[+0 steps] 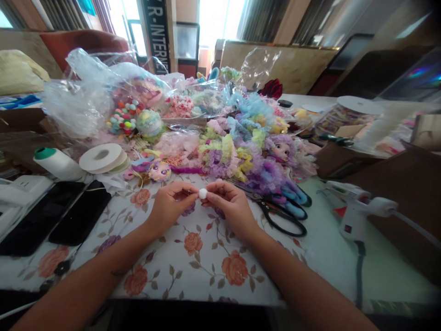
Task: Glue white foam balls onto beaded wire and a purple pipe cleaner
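Note:
Between my fingertips, over the flowered tablecloth (165,257), is a small round white ball (203,193) that looks like a pom-pom. My left hand (172,202) pinches it from the left with thumb and forefinger. From the right, the thumb and fingers of my right hand (230,202) close on the same ball. Just beyond my hands lie a doll face piece (159,171) and a heap of pastel ruffled lace (220,154). Black-handled scissors (280,218) rest right of my right hand.
A white glue gun (354,207) stands at the right beside a brown cardboard box (406,197). Left are two dark phones (77,216), a thread cone (58,163) and a white ribbon roll (101,158). Clear plastic bags (79,101) of trims pile up behind.

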A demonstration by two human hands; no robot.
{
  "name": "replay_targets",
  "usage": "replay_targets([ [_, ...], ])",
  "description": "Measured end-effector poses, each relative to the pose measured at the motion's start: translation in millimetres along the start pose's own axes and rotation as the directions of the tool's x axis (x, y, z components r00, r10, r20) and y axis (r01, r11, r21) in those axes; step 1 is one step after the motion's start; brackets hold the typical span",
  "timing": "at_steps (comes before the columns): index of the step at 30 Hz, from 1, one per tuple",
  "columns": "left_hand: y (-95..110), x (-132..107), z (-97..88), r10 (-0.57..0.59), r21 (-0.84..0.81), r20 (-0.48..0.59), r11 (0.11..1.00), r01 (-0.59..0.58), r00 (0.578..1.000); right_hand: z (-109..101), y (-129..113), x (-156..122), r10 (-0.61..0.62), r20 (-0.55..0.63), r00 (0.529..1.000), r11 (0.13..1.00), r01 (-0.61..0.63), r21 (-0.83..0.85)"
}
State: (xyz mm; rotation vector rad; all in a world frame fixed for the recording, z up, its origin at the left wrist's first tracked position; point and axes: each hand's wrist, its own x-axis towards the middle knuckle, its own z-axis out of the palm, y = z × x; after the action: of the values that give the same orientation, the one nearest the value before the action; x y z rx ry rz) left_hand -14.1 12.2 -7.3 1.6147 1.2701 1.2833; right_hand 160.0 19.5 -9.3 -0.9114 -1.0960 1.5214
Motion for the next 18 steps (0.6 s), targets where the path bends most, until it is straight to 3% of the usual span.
replay_targets([
  [5,-2,-1,-0.6,-0.003,0.01,0.012,1.0,0.003,1.0,2,3,-2,0.004,-0.036,0.999,1.0,-0.005,-0.013],
  [14,-10,-2,0.5,0.125,0.084,0.074,0.988,-0.131,0.989,5,7,-4,0.011,-0.084,0.996,0.999,-0.015,-0.045],
  [18,-8,-1,0.0,0.066,0.054,0.068,0.996,-0.07,0.995,4,5,-3,0.005,-0.059,0.998,0.998,-0.009,-0.07],
])
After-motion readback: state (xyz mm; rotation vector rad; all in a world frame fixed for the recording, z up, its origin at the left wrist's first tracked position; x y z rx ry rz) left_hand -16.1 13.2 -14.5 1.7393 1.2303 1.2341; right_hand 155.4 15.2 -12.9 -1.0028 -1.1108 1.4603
